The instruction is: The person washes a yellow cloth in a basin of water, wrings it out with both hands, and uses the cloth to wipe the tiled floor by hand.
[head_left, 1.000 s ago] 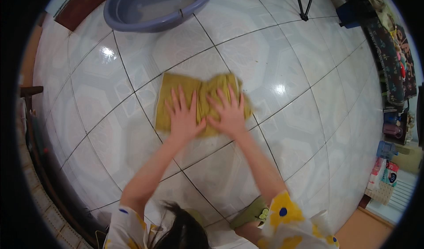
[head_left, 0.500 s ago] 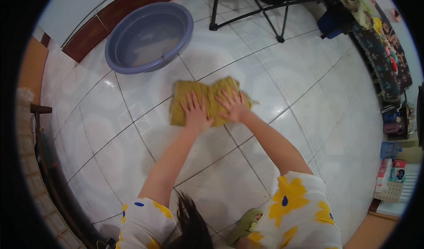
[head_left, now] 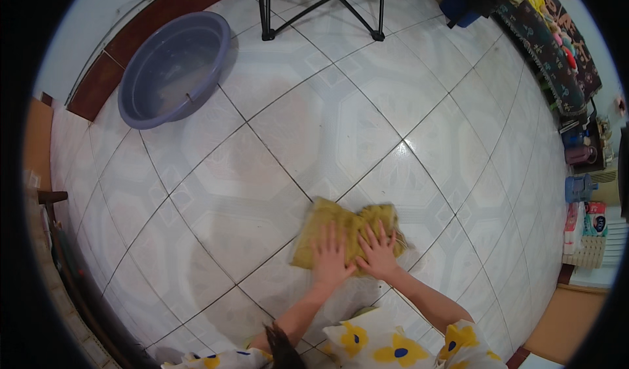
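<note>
A mustard-yellow cloth [head_left: 306, 248] lies spread on the white tiled floor [head_left: 282, 172], low and right of the middle of the view, with its right part bunched up. My left hand [head_left: 332, 261] presses flat on its left half, fingers stretched out. My right hand [head_left: 380, 254] lies on the bunched right half, fingers spread. Both forearms come from the lower edge, past floral sleeves.
A purple basin [head_left: 136, 84] of cloudy water stands upper left by a red skirting [head_left: 85, 100]. Black folding-frame legs [head_left: 324, 3] are at the back, near a blue bin [head_left: 460, 5]. A cloth-draped piece of furniture [head_left: 544, 55] and household items line the right side.
Compared with both earlier frames, my hands and the cloth sit lower and further right in the view, nearer my body. The basin appears further left as the view has shifted.
</note>
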Demonstrator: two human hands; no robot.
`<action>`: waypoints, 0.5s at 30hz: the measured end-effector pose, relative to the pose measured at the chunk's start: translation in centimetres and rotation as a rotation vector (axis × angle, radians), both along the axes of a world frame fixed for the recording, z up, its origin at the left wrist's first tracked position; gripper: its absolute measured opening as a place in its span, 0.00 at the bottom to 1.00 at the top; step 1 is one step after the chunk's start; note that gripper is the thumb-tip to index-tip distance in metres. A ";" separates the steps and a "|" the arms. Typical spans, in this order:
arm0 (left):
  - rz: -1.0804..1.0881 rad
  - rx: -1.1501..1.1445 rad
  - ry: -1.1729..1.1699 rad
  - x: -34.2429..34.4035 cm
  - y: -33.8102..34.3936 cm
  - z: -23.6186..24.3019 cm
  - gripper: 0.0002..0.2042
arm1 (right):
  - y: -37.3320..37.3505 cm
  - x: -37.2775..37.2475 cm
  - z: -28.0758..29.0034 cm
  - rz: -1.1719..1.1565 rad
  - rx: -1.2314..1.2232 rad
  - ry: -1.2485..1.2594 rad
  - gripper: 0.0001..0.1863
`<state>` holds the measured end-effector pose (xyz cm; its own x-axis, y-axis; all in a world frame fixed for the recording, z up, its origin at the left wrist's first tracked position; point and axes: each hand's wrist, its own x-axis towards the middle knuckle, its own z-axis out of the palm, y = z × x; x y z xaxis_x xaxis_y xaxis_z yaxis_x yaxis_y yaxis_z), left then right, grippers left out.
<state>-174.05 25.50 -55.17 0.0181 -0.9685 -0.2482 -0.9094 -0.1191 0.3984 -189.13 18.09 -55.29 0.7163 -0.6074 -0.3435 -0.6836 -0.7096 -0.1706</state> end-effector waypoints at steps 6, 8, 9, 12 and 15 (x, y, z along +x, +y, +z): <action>0.399 -0.171 -0.266 11.1 -6.9 -1.1 0.44 | -11.7 14.7 -1.1 0.294 -0.123 -0.301 0.35; 0.440 -0.239 -0.317 16.4 -11.8 -1.6 0.44 | -16.8 20.7 -1.5 0.322 -0.240 -0.283 0.37; 0.450 -0.264 -0.307 18.6 -14.8 -1.9 0.43 | -19.4 23.0 -1.7 0.269 -0.225 -0.301 0.37; 0.473 -0.292 -0.355 24.3 -20.8 -2.5 0.42 | -24.7 29.1 -1.8 0.151 -0.207 -0.270 0.36; 0.594 -0.267 -0.382 25.3 -24.3 -2.4 0.41 | -28.4 30.9 -0.4 0.135 -0.192 -0.236 0.35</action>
